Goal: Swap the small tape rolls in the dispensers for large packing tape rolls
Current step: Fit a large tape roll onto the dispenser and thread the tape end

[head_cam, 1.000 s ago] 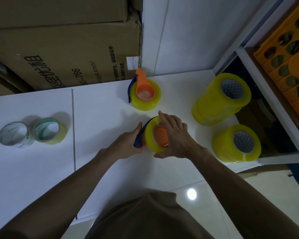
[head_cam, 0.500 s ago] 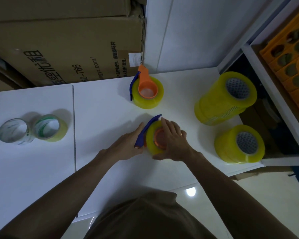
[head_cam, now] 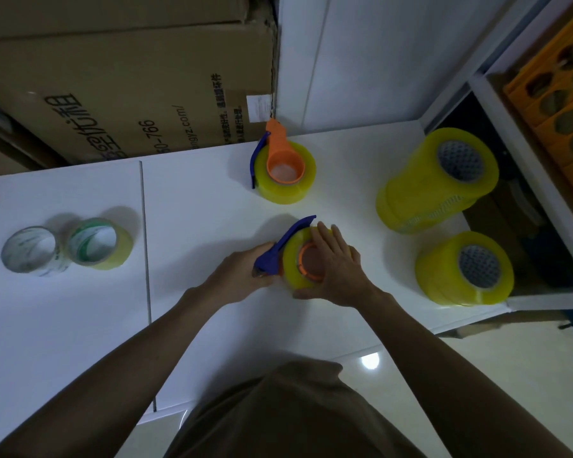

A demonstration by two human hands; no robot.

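Observation:
A blue and orange tape dispenser (head_cam: 280, 251) with a large yellow tape roll (head_cam: 293, 259) on its orange hub stands on edge on the white table (head_cam: 196, 219). My left hand (head_cam: 242, 276) grips its blue handle. My right hand (head_cam: 336, 269) curls over the roll and hub from the right. A second dispenser (head_cam: 278, 153) lies flat behind it, loaded with a large yellow roll (head_cam: 306, 180). Two small rolls lie at the left, one whitish (head_cam: 30, 251) and one yellowish (head_cam: 98, 242).
Two stacks of large yellow packing tape stand at the right, one at the back (head_cam: 434, 180) and one at the table's front edge (head_cam: 463, 269). Cardboard boxes (head_cam: 119, 77) rise behind the table. An orange crate (head_cam: 556, 84) sits on the shelf at the right.
The dispenser in my hands has tipped so its blue handle points up and away, and my right hand has slid further over the orange hub. The view shifted slightly.

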